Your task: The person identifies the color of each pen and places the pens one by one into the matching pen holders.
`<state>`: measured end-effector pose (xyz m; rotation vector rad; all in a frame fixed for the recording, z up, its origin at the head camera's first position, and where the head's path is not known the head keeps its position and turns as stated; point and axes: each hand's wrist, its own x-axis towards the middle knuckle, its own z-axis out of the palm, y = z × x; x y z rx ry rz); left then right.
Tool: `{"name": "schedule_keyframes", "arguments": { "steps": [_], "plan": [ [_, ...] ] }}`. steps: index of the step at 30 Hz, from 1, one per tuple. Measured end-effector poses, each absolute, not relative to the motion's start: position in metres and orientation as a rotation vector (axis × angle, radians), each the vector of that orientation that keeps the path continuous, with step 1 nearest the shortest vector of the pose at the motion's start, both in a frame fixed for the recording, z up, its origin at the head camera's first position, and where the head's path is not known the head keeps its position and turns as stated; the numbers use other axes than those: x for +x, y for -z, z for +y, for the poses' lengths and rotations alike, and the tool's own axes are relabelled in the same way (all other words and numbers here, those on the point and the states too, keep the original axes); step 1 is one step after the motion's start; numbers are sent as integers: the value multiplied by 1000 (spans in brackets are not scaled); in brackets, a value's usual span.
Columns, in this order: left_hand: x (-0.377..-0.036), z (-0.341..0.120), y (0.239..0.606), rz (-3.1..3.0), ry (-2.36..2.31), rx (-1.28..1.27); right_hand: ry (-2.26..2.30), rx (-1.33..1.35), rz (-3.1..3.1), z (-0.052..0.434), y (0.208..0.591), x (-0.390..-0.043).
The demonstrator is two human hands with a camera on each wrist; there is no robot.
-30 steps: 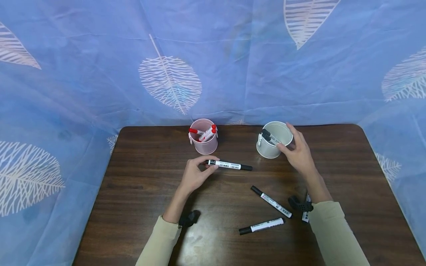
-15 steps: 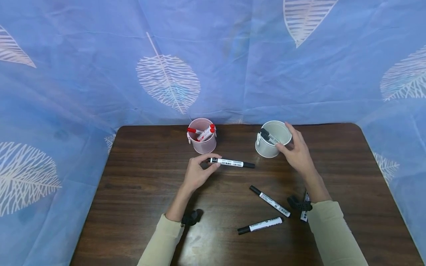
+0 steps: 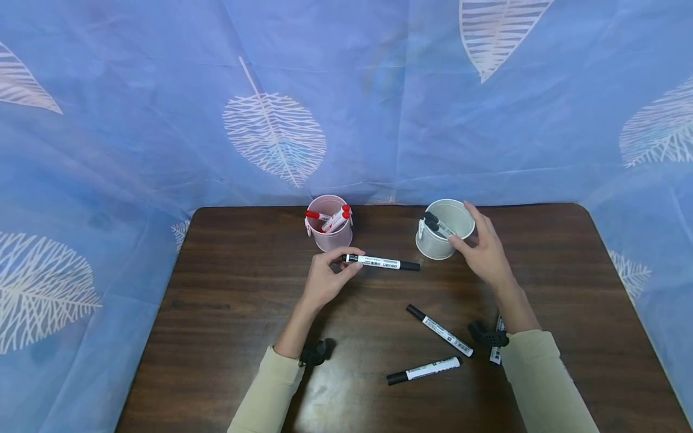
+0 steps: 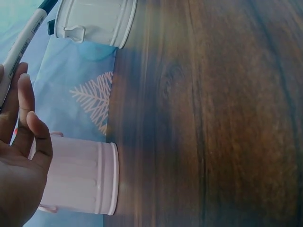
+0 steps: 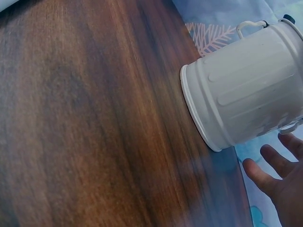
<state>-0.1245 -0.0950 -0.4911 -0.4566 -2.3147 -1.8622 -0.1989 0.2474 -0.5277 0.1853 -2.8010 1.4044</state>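
In the head view my left hand (image 3: 325,279) pinches a black-capped whiteboard marker (image 3: 379,261) by its left end. The marker lies nearly level in the air, its right end pointing toward the white bucket (image 3: 435,245). The left wrist view shows the marker (image 4: 21,49) slanting up from the fingers. My right hand (image 3: 487,249) is at the white bucket's right side, thumb and index finger at its rim, the other fingers spread beside its wall in the right wrist view. Black-capped markers (image 3: 433,221) lean inside that bucket.
A pink bucket (image 3: 331,242) with several red-capped markers (image 3: 337,219) stands at the back left. Two black markers, one slanted (image 3: 441,331) and one below it (image 3: 428,368), lie on the wooden table (image 3: 216,337). Another marker (image 3: 496,349) is partly under my right wrist.
My left hand has moved slightly to the right with the marker, toward the white bucket. My right hand has stayed at the white bucket's rim.
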Motion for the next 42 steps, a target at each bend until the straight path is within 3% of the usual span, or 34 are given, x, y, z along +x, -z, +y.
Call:
{"name": "schedule_keyframes", "arguments": {
  "steps": [42],
  "plan": [
    [-152,-69,481,-2111,2117,-444,-1395,181,-2801,246,528,-199]
  ]
}}
